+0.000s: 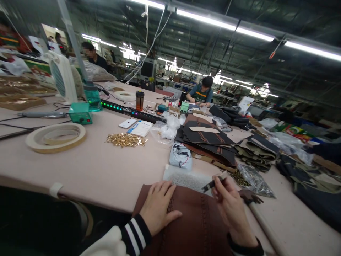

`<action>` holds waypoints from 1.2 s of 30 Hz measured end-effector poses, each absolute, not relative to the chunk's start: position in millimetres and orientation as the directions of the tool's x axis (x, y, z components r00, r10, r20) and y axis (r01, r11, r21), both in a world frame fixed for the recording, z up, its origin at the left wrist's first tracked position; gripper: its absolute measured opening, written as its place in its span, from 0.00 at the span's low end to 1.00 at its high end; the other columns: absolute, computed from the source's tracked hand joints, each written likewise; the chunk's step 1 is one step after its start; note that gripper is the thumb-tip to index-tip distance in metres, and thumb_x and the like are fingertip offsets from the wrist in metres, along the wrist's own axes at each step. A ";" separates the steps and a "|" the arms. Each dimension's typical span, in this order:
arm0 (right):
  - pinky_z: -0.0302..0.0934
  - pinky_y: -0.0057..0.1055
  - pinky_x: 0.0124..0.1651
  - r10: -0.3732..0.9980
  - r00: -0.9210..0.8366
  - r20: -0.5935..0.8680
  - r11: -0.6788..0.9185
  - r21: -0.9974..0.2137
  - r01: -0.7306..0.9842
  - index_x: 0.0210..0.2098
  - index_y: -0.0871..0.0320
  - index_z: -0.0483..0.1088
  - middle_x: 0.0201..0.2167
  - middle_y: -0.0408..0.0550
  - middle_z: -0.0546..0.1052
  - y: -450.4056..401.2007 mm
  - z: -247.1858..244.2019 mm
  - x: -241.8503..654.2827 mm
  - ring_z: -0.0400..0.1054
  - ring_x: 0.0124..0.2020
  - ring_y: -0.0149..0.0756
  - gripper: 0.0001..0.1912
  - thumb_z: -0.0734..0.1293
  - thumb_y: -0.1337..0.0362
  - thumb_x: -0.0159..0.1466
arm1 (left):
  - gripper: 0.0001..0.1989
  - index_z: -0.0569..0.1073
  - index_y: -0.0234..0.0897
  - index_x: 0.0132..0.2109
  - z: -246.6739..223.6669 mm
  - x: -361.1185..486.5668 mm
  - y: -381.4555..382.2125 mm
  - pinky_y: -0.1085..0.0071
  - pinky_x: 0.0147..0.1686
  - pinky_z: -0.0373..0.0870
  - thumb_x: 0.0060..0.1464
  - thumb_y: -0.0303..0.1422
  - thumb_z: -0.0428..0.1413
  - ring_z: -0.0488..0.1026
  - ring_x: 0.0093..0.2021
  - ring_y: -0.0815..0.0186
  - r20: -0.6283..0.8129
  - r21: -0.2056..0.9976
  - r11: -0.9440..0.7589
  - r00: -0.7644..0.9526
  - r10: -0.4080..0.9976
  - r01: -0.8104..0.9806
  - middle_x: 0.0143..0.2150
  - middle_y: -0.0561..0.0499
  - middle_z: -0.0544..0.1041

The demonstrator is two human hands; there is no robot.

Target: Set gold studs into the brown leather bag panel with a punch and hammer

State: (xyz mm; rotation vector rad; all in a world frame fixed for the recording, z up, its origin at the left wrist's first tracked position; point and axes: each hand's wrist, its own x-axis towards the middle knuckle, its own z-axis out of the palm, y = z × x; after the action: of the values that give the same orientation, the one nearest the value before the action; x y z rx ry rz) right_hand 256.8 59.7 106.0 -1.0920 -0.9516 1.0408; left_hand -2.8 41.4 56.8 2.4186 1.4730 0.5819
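At seven o'clock, a loose, cream-white sleeve (106, 245) puffs out into soft folds and ends in a snug black cuff (145, 227) at the left wrist, ringed by two broad white stripes (138, 233). At five o'clock, a dark cuff (243, 246) circles the right wrist, mostly cropped by the picture's edge. The left hand (158, 206) and right hand (230, 202) are ungloved.

Remotely, I see a factory workshop: strip lights (206, 20) overhead, a worktop (112, 170) with cut panels (209, 137), heaped gold-coloured pieces (126, 140), a co-worker (201, 93) beyond.
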 end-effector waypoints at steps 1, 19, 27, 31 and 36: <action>0.54 0.20 0.24 0.964 0.264 0.031 0.106 -0.956 -0.274 0.46 0.52 0.73 0.37 0.40 0.72 47.4 97.1 250.2 0.56 0.25 0.25 0.20 0.78 0.53 0.59 | 0.40 0.67 0.44 0.65 64.1 -1.9 44.9 0.46 0.66 0.60 0.50 0.54 0.67 0.64 0.65 0.47 0.194 0.405 -0.469 0.427 0.883 0.785 0.66 0.44 0.70; 0.66 0.21 0.36 0.856 0.512 -0.075 0.293 -0.744 -0.600 0.36 0.53 0.76 0.39 0.41 0.73 17.6 44.8 231.0 0.63 0.32 0.25 0.09 0.76 0.56 0.62 | 0.28 0.75 0.38 0.49 86.3 29.4 91.9 0.59 0.46 0.73 0.42 0.41 0.71 0.77 0.45 0.51 -0.104 0.807 -0.241 0.531 0.841 0.540 0.41 0.49 0.79; 0.64 0.23 0.32 0.846 0.530 -0.046 0.306 -0.773 -0.556 0.36 0.54 0.76 0.37 0.41 0.72 18.0 47.8 230.4 0.61 0.30 0.26 0.10 0.74 0.54 0.64 | 0.24 0.76 0.32 0.51 70.7 37.2 104.1 0.70 0.40 0.70 0.54 0.45 0.63 0.77 0.41 0.63 -0.069 0.997 0.064 0.672 0.737 0.033 0.42 0.48 0.82; 0.63 0.23 0.32 0.844 0.535 -0.048 0.314 -0.764 -0.564 0.36 0.55 0.77 0.38 0.43 0.72 16.6 45.3 231.9 0.61 0.30 0.26 0.12 0.73 0.53 0.64 | 0.27 0.78 0.33 0.51 62.2 43.7 106.8 0.72 0.39 0.66 0.51 0.49 0.67 0.75 0.39 0.65 -0.050 0.989 0.129 0.663 0.747 -0.071 0.41 0.47 0.82; 0.63 0.23 0.32 0.840 0.540 -0.051 0.308 -0.775 -0.552 0.37 0.55 0.77 0.39 0.43 0.72 14.4 43.9 232.1 0.60 0.30 0.25 0.12 0.71 0.52 0.66 | 0.29 0.79 0.33 0.51 59.5 44.1 108.0 0.71 0.40 0.67 0.50 0.51 0.68 0.75 0.40 0.65 -0.050 0.978 0.173 0.681 0.731 -0.114 0.42 0.47 0.82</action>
State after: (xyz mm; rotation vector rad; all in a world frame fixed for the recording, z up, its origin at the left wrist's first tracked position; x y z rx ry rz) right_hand 232.1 14.4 43.9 -0.8366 -0.4005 0.9526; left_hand 44.1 108.0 59.5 1.2648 0.5971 0.6527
